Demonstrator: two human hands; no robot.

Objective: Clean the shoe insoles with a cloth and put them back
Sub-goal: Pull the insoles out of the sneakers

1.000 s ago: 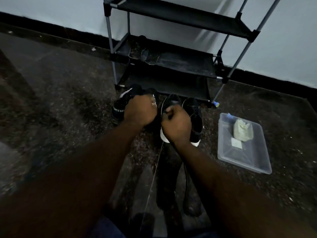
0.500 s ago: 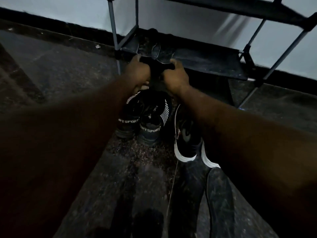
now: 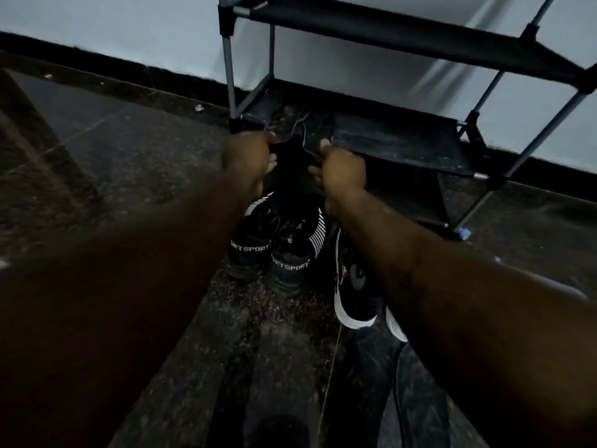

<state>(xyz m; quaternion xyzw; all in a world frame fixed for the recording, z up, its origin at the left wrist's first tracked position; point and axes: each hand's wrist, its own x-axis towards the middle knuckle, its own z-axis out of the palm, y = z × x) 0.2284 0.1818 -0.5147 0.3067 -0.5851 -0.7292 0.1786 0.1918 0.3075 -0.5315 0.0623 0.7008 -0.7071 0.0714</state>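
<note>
The left hand [image 3: 247, 150] and the right hand [image 3: 342, 171] are meeting at the front left corner of the rack [image 3: 403, 37], right at the edge of its lower shelf [image 3: 403, 140]. Both are grasping a dark flat piece [image 3: 289, 153] stretched between them. The left fingers are curling over its left edge, and the right thumb and fingers are pinching its right edge. In this dim light I cannot tell for sure whether the piece is an insole or the cloth. A thin pale outline running back onto the shelf is suggesting an insole.

On the floor [image 3: 97, 150] just in front of the rack, a pair of SPORT shoes [image 3: 284, 250] is standing side by side. Beside them, also in front of the rack, a white-soled pair [image 3: 355, 295] is lying partly hidden under the right forearm.

My reading is that the step in hand is taking an insole from the shelf, either for wiping or for refitting; which one is unclear. The next move is calling for a firm two-handed hold on the limp piece, clearing the shelf edge, then lowering it to the matching shoe in front of the rack. If it is going back in, it should enter toe end first. If it is not yet wiped, one hand must let go to take the cloth.
</note>
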